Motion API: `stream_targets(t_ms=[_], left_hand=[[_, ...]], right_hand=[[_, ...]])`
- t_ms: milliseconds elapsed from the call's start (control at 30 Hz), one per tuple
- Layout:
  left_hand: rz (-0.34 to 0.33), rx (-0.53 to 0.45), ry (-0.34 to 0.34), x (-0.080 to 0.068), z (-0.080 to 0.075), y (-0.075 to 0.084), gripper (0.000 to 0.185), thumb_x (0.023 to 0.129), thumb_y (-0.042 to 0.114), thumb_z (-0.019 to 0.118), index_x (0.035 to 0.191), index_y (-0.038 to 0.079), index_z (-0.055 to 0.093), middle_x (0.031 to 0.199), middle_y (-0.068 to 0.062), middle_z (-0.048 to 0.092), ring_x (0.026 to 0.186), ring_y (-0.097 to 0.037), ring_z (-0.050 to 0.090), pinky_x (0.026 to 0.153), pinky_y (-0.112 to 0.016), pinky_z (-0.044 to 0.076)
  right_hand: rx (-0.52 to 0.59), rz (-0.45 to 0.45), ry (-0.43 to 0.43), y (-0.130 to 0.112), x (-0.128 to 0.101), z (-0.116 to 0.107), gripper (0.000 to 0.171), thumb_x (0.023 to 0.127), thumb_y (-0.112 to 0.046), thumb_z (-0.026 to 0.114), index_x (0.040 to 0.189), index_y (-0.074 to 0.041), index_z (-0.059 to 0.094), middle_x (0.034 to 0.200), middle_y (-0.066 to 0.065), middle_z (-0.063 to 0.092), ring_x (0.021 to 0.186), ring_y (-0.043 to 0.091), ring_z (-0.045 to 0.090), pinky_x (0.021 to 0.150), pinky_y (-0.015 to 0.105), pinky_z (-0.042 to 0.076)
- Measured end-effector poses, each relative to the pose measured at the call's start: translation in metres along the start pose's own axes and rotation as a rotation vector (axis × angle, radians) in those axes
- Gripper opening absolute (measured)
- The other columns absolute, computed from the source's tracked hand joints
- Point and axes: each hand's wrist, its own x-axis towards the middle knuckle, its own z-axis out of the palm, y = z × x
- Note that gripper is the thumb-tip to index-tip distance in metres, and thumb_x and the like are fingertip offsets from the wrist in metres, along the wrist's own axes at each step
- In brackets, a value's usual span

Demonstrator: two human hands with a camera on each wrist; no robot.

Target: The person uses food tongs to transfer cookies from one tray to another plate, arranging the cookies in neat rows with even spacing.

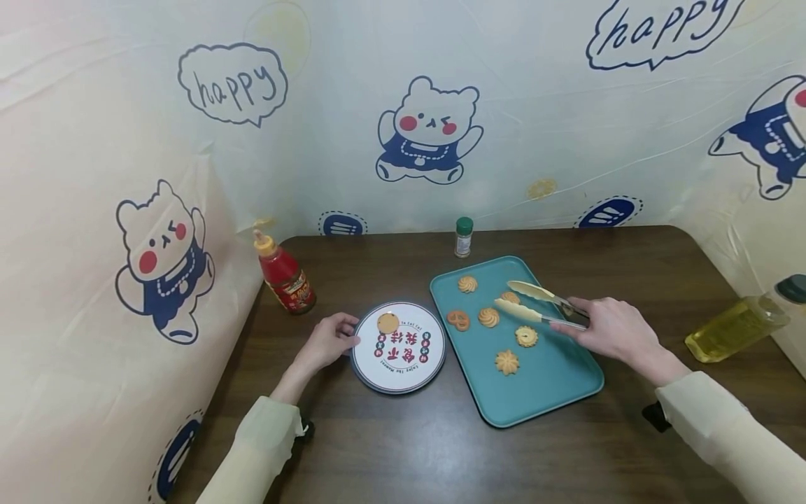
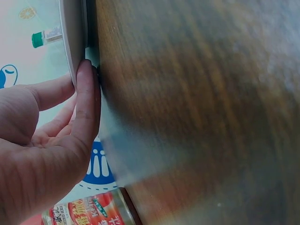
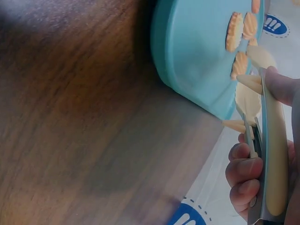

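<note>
Plate left of tray, one cookie on it. Five cookies on tray. Sauce bottle far left, spice jar behind tray, oil bottle right.

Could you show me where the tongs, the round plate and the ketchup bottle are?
tongs [image 1: 535, 302]: head view, on the cream arms above the tray.
round plate [image 1: 403, 371]: head view, on the bare white lower part by its rim.
ketchup bottle [image 1: 287, 278]: head view, on the red body.
</note>
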Motion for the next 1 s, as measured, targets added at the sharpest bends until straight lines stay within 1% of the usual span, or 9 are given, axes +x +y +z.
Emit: stream_targets(t_ms=[267, 633, 767, 1000], left_hand=[[-0.003, -0.002, 0.003, -0.0003, 0.0004, 0.0001, 0.040, 0.092, 0.006, 0.071, 0.129, 0.001, 0.058, 0.105, -0.015, 0.062, 0.086, -0.023, 0.062, 0.075, -0.035, 0.060], [-0.011, -0.005, 0.002, -0.0001, 0.0006, 0.0001, 0.040, 0.092, 0.007, 0.071, 0.129, 0.002, 0.058, 0.106, -0.014, 0.062, 0.086, -0.023, 0.063, 0.076, -0.035, 0.060], [-0.009, -0.004, 0.002, -0.0007, 0.0005, -0.0005, 0.039, 0.092, 0.007, 0.071, 0.129, 0.001, 0.059, 0.105, -0.014, 0.063, 0.085, -0.023, 0.063, 0.076, -0.035, 0.060], [-0.004, -0.004, 0.003, -0.0005, 0.0002, 0.0006, 0.039, 0.092, 0.006, 0.071, 0.128, 0.001, 0.059, 0.105, -0.015, 0.062, 0.085, -0.023, 0.063, 0.076, -0.035, 0.060]], right_hand=[[0.005, 0.008, -0.007, 0.0007, -0.0023, 0.0019, 0.088, 0.087, -0.071, 0.057, 0.135, 0.003, 0.058, 0.053, -0.002, 0.036, 0.046, 0.016, 0.039, 0.043, 0.031, 0.029], [0.012, 0.000, 0.005, 0.0041, -0.0034, 0.0061, 0.083, 0.089, -0.067, 0.059, 0.135, 0.002, 0.059, 0.053, -0.002, 0.037, 0.044, 0.015, 0.039, 0.042, 0.031, 0.029], [0.022, 0.008, -0.007, 0.0056, -0.0034, 0.0079, 0.083, 0.089, -0.067, 0.059, 0.136, 0.002, 0.058, 0.054, -0.002, 0.038, 0.045, 0.015, 0.040, 0.042, 0.031, 0.030], [0.018, 0.008, 0.005, 0.0071, -0.0033, 0.0093, 0.084, 0.089, -0.068, 0.059, 0.136, 0.001, 0.058, 0.053, -0.002, 0.037, 0.043, 0.015, 0.039, 0.041, 0.030, 0.030]])
